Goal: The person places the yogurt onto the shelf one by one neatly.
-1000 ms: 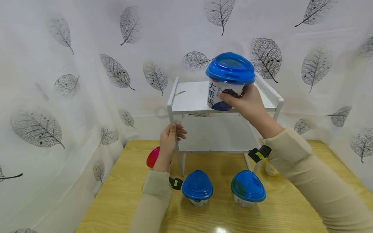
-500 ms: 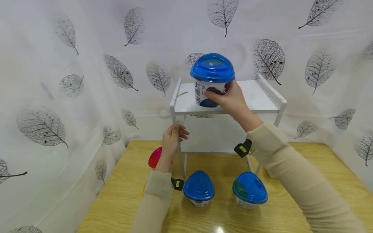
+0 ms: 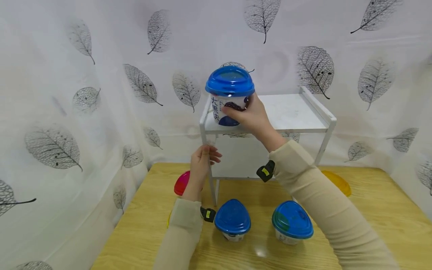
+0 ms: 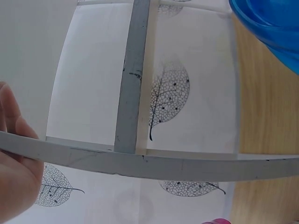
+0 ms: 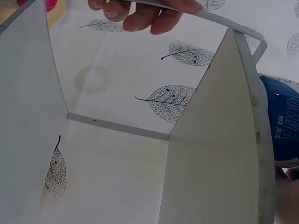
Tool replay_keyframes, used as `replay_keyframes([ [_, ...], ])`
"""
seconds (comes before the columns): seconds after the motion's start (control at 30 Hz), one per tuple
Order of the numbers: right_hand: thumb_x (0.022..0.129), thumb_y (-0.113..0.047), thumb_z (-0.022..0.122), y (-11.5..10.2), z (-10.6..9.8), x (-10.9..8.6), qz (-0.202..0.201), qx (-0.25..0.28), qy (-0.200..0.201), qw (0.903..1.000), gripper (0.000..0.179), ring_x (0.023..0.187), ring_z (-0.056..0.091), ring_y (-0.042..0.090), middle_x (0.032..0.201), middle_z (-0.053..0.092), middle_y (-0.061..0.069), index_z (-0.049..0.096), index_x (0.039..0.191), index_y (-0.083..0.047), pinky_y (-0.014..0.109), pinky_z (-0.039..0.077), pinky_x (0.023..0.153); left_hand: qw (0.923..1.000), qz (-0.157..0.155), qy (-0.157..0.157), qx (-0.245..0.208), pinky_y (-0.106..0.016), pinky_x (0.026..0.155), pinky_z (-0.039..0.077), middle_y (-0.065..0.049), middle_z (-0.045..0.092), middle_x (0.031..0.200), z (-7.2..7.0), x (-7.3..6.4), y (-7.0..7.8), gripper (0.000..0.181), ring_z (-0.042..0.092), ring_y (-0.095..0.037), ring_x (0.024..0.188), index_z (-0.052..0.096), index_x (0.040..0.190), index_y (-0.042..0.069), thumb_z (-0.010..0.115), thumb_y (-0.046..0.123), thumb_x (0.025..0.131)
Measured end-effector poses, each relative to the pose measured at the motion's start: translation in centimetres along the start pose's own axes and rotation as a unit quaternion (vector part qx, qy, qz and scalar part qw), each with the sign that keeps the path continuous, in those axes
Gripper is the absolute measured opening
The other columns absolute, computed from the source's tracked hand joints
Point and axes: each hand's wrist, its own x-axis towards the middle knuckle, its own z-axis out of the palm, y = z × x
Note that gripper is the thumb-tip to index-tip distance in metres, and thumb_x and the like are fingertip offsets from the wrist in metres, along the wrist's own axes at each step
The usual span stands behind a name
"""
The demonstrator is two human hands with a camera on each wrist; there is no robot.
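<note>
My right hand (image 3: 254, 118) grips a yogurt cup (image 3: 230, 87) with a blue lid and a dark berry picture, thumb across its front. It is upright at the left end of the top board of a white two-tier shelf (image 3: 293, 112); whether its base touches the board I cannot tell. In the right wrist view, the dark blue side of the cup (image 5: 282, 116) shows beyond the shelf edge. My left hand (image 3: 200, 161) holds the shelf's left front leg (image 4: 140, 165), fingers curled round it, below the top board.
Two blue-lidded cups (image 3: 233, 217) stand on the wooden table (image 3: 135, 225) before the shelf. A pink-lidded cup (image 3: 182, 183) is partly behind my left arm, and a yellow lid (image 3: 337, 183) shows beside my right sleeve. A leaf-print curtain (image 3: 111, 67) surrounds the table.
My right hand has carried the yogurt cup leftward along the shelf's top, from about its middle to its left end. The left hand stays on the leg. The view has shifted slightly.
</note>
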Motion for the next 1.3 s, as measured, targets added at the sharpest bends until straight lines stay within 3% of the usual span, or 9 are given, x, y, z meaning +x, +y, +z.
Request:
replay_keyframes([
  [0.33, 0.075, -0.022, 0.071, -0.5, 0.9, 0.3, 0.005, -0.020, -0.013, 0.9997, 0.072, 0.113, 0.045, 0.023, 0.128, 0.044, 0.008, 0.028, 0.132, -0.011, 0.042, 0.036, 0.093, 0.9999, 0.013, 0.005, -0.002, -0.025, 0.060, 0.046, -0.011, 0.065, 0.080, 0.2, 0.1, -0.3, 0.039, 0.060, -0.013, 0.063, 0.055, 0.094, -0.004, 0.030, 0.027, 0.097],
  [0.57, 0.076, -0.021, 0.069, -0.3, 1.0, 0.5, 0.008, -0.014, -0.023, 0.9996, 0.072, 0.111, 0.047, 0.024, 0.127, 0.044, 0.010, 0.026, 0.133, -0.010, 0.041, 0.038, 0.091, 0.9997, 0.022, 0.005, 0.002, -0.035, 0.062, 0.047, -0.014, 0.064, 0.081, 0.4, 0.3, -0.3, 0.043, 0.059, -0.012, 0.062, 0.055, 0.094, -0.005, 0.030, 0.030, 0.096],
  [0.7, 0.077, -0.023, 0.068, -0.1, 1.0, 0.4, 0.017, -0.019, -0.025, 0.9994, 0.073, 0.111, 0.047, 0.024, 0.127, 0.044, 0.011, 0.024, 0.134, -0.011, 0.042, 0.038, 0.091, 0.9999, 0.012, 0.002, -0.007, -0.031, 0.061, 0.046, -0.018, 0.063, 0.082, 0.5, 0.3, -0.3, 0.039, 0.059, -0.012, 0.061, 0.054, 0.094, -0.006, 0.029, 0.024, 0.097],
  [0.97, 0.078, -0.021, 0.069, -0.2, 0.6, -0.5, 0.037, -0.014, -0.024, 0.9989, 0.072, 0.111, 0.047, 0.024, 0.125, 0.045, 0.013, 0.024, 0.133, -0.009, 0.040, 0.040, 0.089, 0.9999, 0.001, 0.005, 0.010, -0.043, 0.066, 0.046, -0.029, 0.060, 0.085, 0.9, -1.0, 2.7, 0.037, 0.059, -0.023, 0.064, 0.052, 0.094, -0.013, 0.027, 0.015, 0.098],
  [1.13, 0.077, -0.015, 0.069, 0.0, 0.6, -1.0, 0.022, -0.015, -0.018, 0.9995, 0.068, 0.109, 0.049, 0.024, 0.121, 0.048, 0.013, 0.028, 0.131, -0.008, 0.037, 0.042, 0.088, 0.9999, -0.005, 0.010, 0.005, -0.049, 0.068, 0.044, -0.031, 0.059, 0.085, 0.8, -1.1, 3.0, 0.037, 0.058, -0.021, 0.063, 0.051, 0.094, -0.013, 0.028, 0.014, 0.098],
  [1.3, 0.077, -0.013, 0.069, 0.2, 0.7, -1.1, 0.009, -0.029, -0.010, 0.9995, 0.065, 0.108, 0.050, 0.025, 0.122, 0.048, 0.014, 0.030, 0.129, -0.005, 0.036, 0.042, 0.087, 0.9999, -0.009, 0.012, 0.005, -0.048, 0.068, 0.045, -0.030, 0.059, 0.086, 0.7, -1.0, 3.0, 0.036, 0.058, -0.015, 0.062, 0.052, 0.094, -0.013, 0.029, 0.015, 0.098],
])
